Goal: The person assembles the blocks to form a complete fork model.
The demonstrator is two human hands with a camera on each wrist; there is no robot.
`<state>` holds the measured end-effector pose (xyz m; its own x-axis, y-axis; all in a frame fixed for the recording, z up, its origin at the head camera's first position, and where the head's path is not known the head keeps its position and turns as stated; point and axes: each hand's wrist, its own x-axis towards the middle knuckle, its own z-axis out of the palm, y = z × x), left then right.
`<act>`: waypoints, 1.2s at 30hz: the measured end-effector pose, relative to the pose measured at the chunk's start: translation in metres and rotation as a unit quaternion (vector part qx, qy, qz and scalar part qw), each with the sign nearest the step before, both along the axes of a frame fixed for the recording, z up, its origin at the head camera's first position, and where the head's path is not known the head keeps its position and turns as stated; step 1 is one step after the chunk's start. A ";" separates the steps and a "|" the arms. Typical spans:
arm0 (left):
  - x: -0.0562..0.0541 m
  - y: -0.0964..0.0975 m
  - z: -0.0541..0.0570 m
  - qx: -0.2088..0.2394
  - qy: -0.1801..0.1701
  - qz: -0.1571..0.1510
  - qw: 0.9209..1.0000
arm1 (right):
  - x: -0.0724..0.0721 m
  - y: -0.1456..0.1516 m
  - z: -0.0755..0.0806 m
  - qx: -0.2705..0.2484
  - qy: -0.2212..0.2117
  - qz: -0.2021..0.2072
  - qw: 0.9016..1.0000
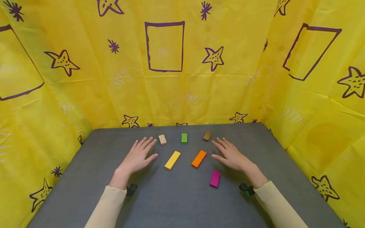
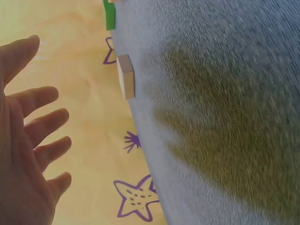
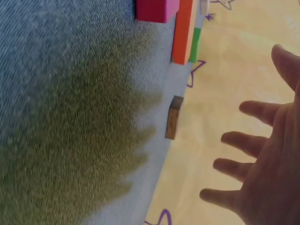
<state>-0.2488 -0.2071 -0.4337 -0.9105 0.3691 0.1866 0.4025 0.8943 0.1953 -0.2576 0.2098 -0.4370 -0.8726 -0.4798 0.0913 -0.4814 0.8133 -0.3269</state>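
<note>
My left hand [image 1: 138, 157] hovers over the left part of the table with fingers spread and nothing in it. Just beyond its fingertips lies a pale wooden block [image 1: 162, 139], and a longer yellow block [image 1: 172, 160] lies to its right. My right hand [image 1: 232, 155] is likewise spread and holds nothing. Nearest to its fingertips is a dark brown wooden block [image 1: 207, 136]. An orange block [image 1: 198, 159] lies to that hand's left, and a magenta block [image 1: 215, 179] is closer to me. At the back, between the hands, sits a green block [image 1: 184, 138].
All the blocks lie apart on a dark grey table [image 1: 176, 202]. A yellow curtain [image 1: 182, 85] with purple starfish drawings rises behind the table and along both sides. A black strap [image 1: 131, 189] shows at the left wrist, another strap [image 1: 246, 189] at the right.
</note>
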 end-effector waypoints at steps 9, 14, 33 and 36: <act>-0.005 0.012 -0.001 0.014 -0.001 -0.021 1.000 | -0.006 -0.008 -0.006 -0.034 -0.011 0.021 0.999; -0.007 0.016 -0.003 0.026 -0.004 -0.032 0.999 | -0.010 -0.011 -0.011 -0.053 -0.027 0.031 0.998; -0.018 0.034 -0.017 0.089 -0.039 -0.064 0.993 | -0.027 -0.022 -0.023 -0.087 -0.047 0.061 0.993; -0.019 0.037 -0.019 0.099 -0.053 -0.072 0.991 | -0.031 -0.022 -0.026 -0.089 -0.043 0.064 0.993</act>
